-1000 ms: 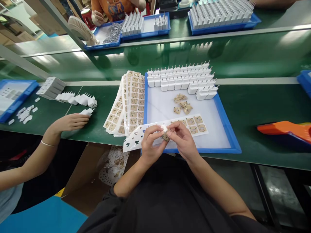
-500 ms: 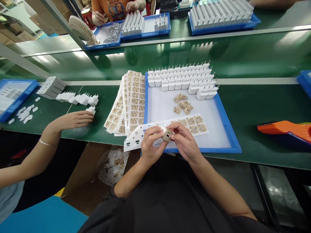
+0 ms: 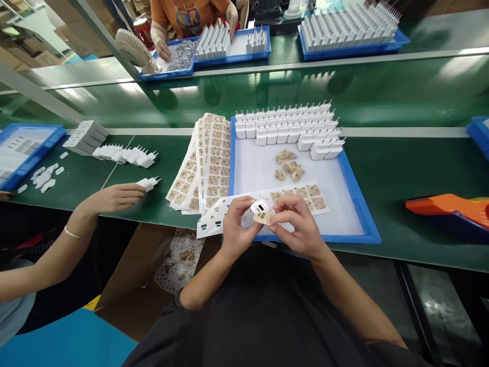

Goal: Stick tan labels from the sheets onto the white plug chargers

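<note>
Above the front edge of a blue-rimmed tray [image 3: 359,199], my left hand [image 3: 239,224] grips a white plug adapter [image 3: 260,206], its face with dark port slots turned up. My right hand [image 3: 300,224] pinches a tan sticker [image 3: 263,218] just below that face. The sticker's far edge is close to the adapter; I cannot tell whether they touch. Under my hands lies a partly used sticker sheet [image 3: 315,196], its left part bare of stickers. Crumpled tan pieces [image 3: 292,168] lie in the tray before rows of white plug adapters [image 3: 282,127], pins up.
A stack of sticker sheets [image 3: 212,158] lies left of the tray. A co-worker's hand [image 3: 118,198] at left holds another adapter [image 3: 148,183]. An orange dustpan-like object [image 3: 446,206] is at right. Across the bench stand a fan [image 3: 133,48] and a tray of adapters [image 3: 351,30].
The tan piece has come away from the adapter's face, and my right hand now holds it lower. At left, the co-worker's hand has drawn an adapter back from the row.
</note>
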Available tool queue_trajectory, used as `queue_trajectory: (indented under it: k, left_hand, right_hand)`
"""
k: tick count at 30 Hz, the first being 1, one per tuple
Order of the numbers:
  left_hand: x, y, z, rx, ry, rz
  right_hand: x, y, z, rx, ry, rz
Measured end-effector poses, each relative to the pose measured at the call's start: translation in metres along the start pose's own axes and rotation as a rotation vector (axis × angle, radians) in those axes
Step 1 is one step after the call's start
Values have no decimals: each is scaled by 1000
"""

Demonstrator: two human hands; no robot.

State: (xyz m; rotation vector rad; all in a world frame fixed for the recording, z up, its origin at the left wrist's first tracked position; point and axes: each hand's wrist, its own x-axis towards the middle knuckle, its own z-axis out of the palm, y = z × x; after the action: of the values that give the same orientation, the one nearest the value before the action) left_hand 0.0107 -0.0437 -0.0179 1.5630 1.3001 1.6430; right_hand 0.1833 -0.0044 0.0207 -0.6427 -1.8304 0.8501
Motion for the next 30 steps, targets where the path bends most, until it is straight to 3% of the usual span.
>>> queue_trajectory:
  k: [2, 5, 8, 10, 12, 15, 19, 22, 26, 30]
  left_hand:
    - [1, -1, 1, -65, 4, -60]
    - [1, 2, 1, -78, 23, -103]
    - [0, 13, -8, 13, 27, -90]
    - [3, 20, -22, 137, 38, -51]
    - [9, 23, -43, 269, 113, -15]
    - [24, 11, -92, 431, 336, -37]
    - [42, -32, -174, 595, 585, -224]
    - [47, -61, -225, 709, 679, -425]
    - [49, -80, -269, 750, 745, -505]
    - [58, -87, -296, 834, 807, -578]
  right_hand:
    - [0, 2, -3, 111, -21, 76]
    - [15, 13, -14, 110, 121, 302]
    - [35, 33, -31, -201, 245, 391]
    - [43, 48, -41, -496, 154, 370]
    - [43, 62, -46, -693, 37, 355]
    - [37, 74, -48, -709, -72, 374]
    - [32, 79, -47, -688, -120, 376]
    - [33, 79, -46, -712, -117, 395]
    - [32, 75, -43, -726, -106, 350]
    - [39, 65, -48, -819, -136, 343]
